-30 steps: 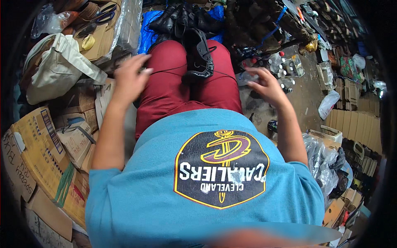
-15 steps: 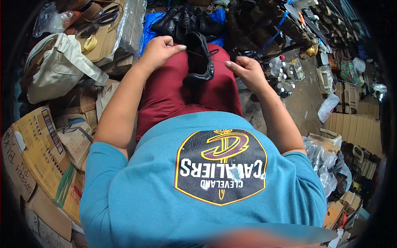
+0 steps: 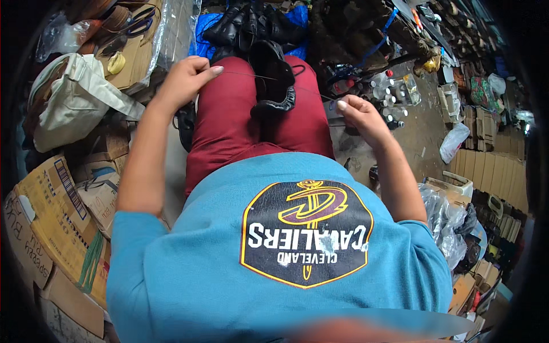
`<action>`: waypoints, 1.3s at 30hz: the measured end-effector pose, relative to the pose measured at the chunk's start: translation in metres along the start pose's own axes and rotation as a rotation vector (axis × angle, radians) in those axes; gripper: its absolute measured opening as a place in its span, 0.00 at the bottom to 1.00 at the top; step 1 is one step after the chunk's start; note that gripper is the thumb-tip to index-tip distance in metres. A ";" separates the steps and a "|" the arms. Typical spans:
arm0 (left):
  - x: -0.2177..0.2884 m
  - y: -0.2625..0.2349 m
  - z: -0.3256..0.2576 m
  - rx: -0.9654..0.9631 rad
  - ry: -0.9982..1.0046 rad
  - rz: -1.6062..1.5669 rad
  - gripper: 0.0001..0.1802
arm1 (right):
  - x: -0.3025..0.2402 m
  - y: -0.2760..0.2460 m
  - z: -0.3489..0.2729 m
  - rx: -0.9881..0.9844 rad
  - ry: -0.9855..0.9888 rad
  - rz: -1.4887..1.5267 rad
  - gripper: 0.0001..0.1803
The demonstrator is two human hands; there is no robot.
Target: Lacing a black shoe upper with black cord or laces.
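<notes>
A black shoe upper [image 3: 273, 80] with gathered edges rests between my knees, its opening facing up. A dark thread [image 3: 246, 75] runs from its left side to my left hand [image 3: 191, 79], whose thumb and forefinger pinch it. On the other side my right hand [image 3: 363, 116] is closed, thumb on curled fingers, on another stretch of thread that leaves the shoe's right side. Both strands look taut. A small black loop [image 3: 298, 69] stands out from the shoe's right edge. Neither hand touches the shoe.
Several black shoes [image 3: 251, 26] lie on blue plastic beyond my knees. A pale canvas bag [image 3: 74, 100] and cardboard boxes [image 3: 57, 194] crowd the left. Plastic bottles [image 3: 389, 94] stand on the floor at right, with clear plastic bags [image 3: 449, 223] nearer me.
My hands have moved apart, the left one outward to the left and the right one outward and slightly nearer me. More thread shows on both sides of the shoe.
</notes>
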State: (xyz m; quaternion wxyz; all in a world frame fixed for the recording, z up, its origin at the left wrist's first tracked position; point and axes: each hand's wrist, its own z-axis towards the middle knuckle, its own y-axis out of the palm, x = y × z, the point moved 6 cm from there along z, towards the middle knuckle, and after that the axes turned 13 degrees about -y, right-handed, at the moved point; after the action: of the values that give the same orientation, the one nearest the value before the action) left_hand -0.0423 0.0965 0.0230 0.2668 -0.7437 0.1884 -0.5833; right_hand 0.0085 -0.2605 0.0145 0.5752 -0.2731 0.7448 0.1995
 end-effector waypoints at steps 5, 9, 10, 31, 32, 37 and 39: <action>0.139 0.027 -0.096 -0.430 0.432 0.227 0.07 | -0.056 0.052 -0.007 -0.163 -0.154 0.299 0.17; 0.175 0.053 -0.114 -0.603 0.502 0.375 0.10 | -0.077 0.104 0.003 -0.413 -0.465 -0.091 0.15; 0.184 0.039 -0.107 -0.481 0.587 0.320 0.09 | -0.079 0.107 0.000 -0.447 -0.445 -0.131 0.15; 0.111 0.077 -0.048 -0.037 0.403 -0.034 0.26 | -0.023 0.094 -0.004 0.034 0.224 0.974 0.18; 0.112 0.081 -0.048 -0.037 0.434 -0.051 0.27 | -0.019 0.094 -0.004 0.025 0.253 0.980 0.18; 0.118 0.083 -0.050 0.017 0.509 0.100 0.31 | -0.019 0.101 -0.007 0.000 0.338 0.935 0.18; 0.121 0.082 -0.049 -0.003 0.529 0.218 0.31 | -0.019 0.100 -0.006 -0.032 0.319 0.880 0.18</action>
State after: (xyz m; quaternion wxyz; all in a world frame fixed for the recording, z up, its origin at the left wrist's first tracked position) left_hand -0.0577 -0.0480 0.0741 0.2685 -0.5412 0.3314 -0.7247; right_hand -0.0567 -0.1838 0.0324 0.3098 0.0327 0.8659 0.3913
